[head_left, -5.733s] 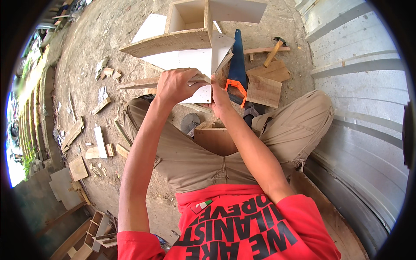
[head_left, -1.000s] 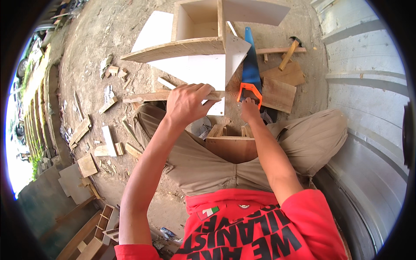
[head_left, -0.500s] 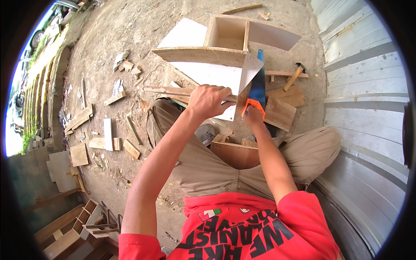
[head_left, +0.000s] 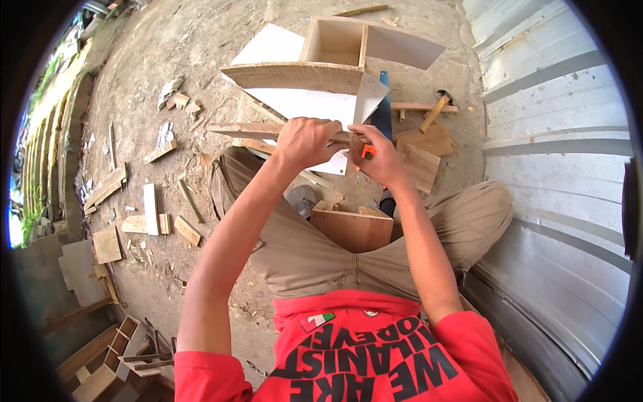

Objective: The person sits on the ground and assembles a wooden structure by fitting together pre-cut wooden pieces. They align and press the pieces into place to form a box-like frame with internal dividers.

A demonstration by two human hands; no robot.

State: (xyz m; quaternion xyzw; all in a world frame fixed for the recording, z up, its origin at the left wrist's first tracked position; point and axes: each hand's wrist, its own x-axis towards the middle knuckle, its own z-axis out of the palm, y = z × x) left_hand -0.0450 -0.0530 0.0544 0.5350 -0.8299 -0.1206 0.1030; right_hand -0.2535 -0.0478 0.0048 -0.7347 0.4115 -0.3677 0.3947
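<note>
My left hand (head_left: pixel 307 142) is closed over a narrow wooden board (head_left: pixel 244 129) that lies crosswise before me. At the board's right end, my right hand (head_left: pixel 380 157) has its fingers bent around the cut end. A handsaw (head_left: pixel 382 119) with a blue blade points away from me beneath that hand. Bits of its orange handle show between and below the fingers, the rest being hidden. Just beyond the board stands a wooden box-like piece (head_left: pixel 291 77) with white panels.
A small wooden box (head_left: pixel 351 228) sits between my legs. A hammer (head_left: pixel 435 112) rests across a wood strip at right, near loose boards (head_left: pixel 418 164). Wood offcuts (head_left: pixel 151 209) litter the ground at left. Corrugated metal sheeting (head_left: pixel 542 120) rises along the right.
My right hand has left its grip on the saw handle and moved up and left to the board's end. My left hand keeps its hold. The whole view has shifted slightly.
</note>
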